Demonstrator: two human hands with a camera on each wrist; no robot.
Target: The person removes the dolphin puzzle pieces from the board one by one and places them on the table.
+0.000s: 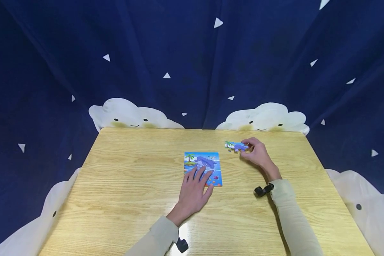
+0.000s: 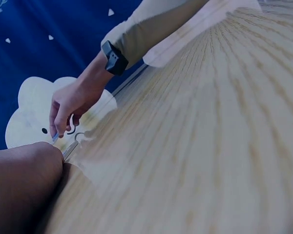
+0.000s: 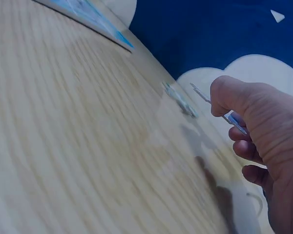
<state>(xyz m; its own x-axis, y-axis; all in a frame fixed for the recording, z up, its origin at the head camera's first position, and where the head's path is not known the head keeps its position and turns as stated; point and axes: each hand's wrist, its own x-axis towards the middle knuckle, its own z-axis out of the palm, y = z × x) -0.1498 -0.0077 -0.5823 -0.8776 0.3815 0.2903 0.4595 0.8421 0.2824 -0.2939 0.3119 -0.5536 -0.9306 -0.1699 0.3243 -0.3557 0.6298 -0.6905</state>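
Note:
My left hand (image 1: 193,193) rests with spread fingers on the lower part of a square dolphin picture (image 1: 188,155) with a palm tree and blue sea. To its right, my right hand (image 1: 256,152) pinches a small joined section of jigsaw puzzle (image 1: 240,146), printed with a dolphin, between thumb and fingers. In the right wrist view this puzzle section (image 3: 201,92) is seen edge-on, raised above the table. Other puzzle pieces (image 3: 179,100) lie on the wood below it. The left wrist view shows the right hand (image 2: 75,105) reaching downward; the left hand (image 2: 27,178) hides the picture there.
The wooden table (image 1: 131,185) has its far edge just beyond the puzzle pieces. A dark blue curtain (image 1: 192,53) with white triangles and cloud shapes hangs around it. Black wrist cameras sit at both cuffs.

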